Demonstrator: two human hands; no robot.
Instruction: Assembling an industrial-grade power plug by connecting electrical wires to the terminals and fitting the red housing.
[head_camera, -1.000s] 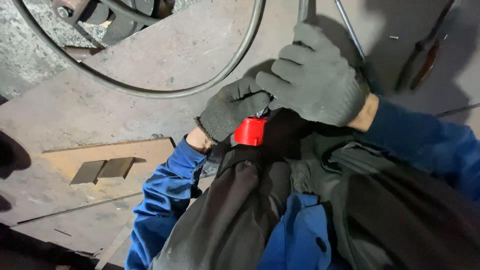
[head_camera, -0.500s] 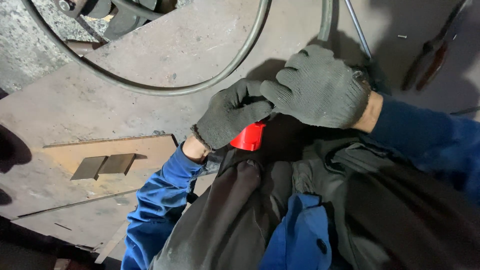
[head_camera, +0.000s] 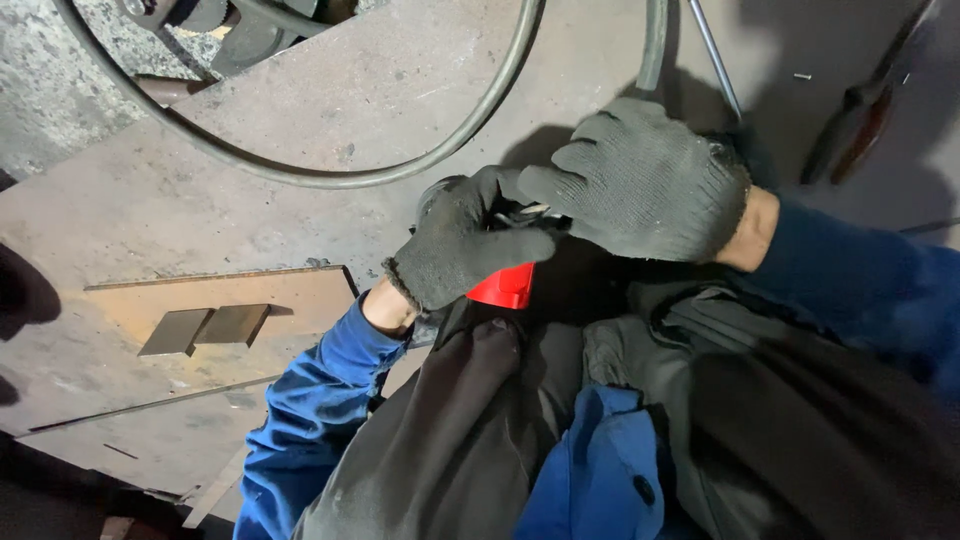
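Note:
My left hand (head_camera: 465, 240), in a dark glove, is wrapped around a red-handled tool (head_camera: 505, 287), of which only the lower red end shows. My right hand (head_camera: 640, 180), in a grey knit glove, is curled over the tool's top, its fingertips meeting those of the left. A small metal part (head_camera: 527, 211) glints between the two gloves. A grey hose (head_camera: 655, 40) runs up from behind the right hand. Both hands sit just above my dark jacket (head_camera: 600, 420).
A rusty steel plate (head_camera: 330, 110) forms the work surface, with a grey cable (head_camera: 330, 180) looping across it. Two small steel pieces (head_camera: 205, 328) lie on a brown plate at left. A thin rod (head_camera: 712, 55) and red-handled pliers (head_camera: 862, 105) lie at upper right.
My left hand has closed further over the red tool, hiding more of it. The right hand stays curled over the top. The view has shifted slightly.

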